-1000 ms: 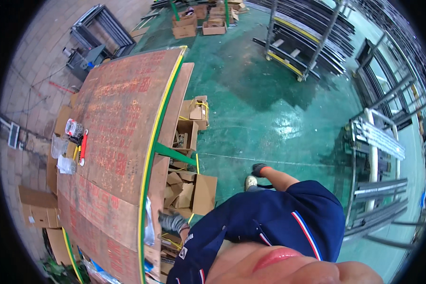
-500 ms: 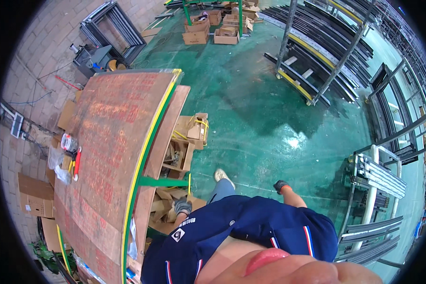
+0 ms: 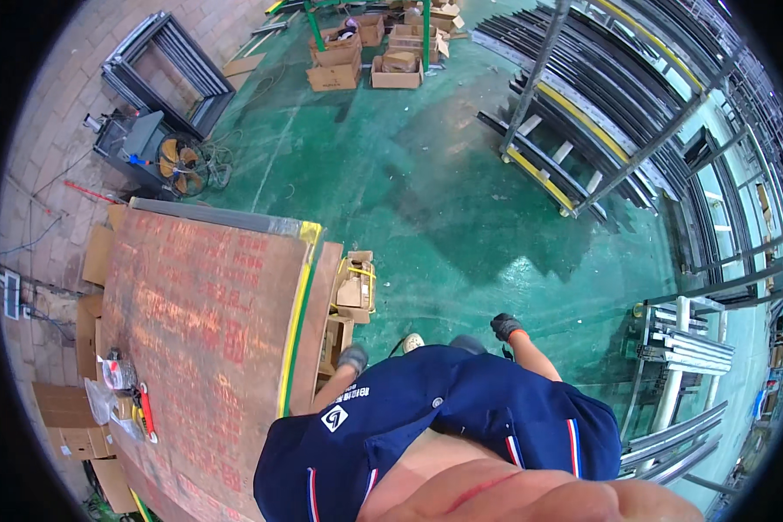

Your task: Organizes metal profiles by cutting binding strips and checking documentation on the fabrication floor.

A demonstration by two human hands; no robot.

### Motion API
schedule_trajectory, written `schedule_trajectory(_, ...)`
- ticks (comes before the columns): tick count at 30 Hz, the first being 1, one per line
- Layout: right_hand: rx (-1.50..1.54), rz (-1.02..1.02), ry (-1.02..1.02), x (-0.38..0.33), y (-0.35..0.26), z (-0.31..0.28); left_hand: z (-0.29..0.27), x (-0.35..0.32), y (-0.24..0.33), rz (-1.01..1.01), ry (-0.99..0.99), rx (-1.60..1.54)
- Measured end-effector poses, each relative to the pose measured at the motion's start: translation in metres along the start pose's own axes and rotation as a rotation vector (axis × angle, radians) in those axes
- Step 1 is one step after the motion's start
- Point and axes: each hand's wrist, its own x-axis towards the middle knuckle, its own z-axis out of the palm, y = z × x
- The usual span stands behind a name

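Observation:
My left hand, in a grey glove, hangs beside the right edge of a large wood-topped workbench. Its fingers are smeared and too small to read, and no object shows in it. On the other side of my body, my right hand wears a dark glove with an orange cuff. Those fingers look curled in, with nothing visible in them, and the hand is over the green floor, apart from any object. One light shoe shows below me.
On the bench's left side lie a tape roll and a red-handled tool. Cardboard boxes stand along its right side. Racks of dark profiles are at far right, with a smaller rack nearer. A fan stands far left.
I have moved forward along the bench, whose far edge now sits lower in view. Both hands have swung slightly forward. The boxes by the bench are nearer to me.

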Motion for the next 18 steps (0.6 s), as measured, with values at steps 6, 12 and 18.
schedule_trajectory(6,0.251,0.116,-0.018,0.084,-0.054,-0.061,-0.163,0.077,0.104,0.137,0.273,-0.364)
schedule_trajectory(12,-0.111,0.129,-0.278,0.224,-0.093,-0.141,-0.154,0.142,0.077,-0.112,0.099,-0.348)
schedule_trajectory(18,-0.936,-0.526,-0.123,0.410,-0.171,-0.249,-0.229,0.180,0.077,-0.350,-0.082,-0.381)
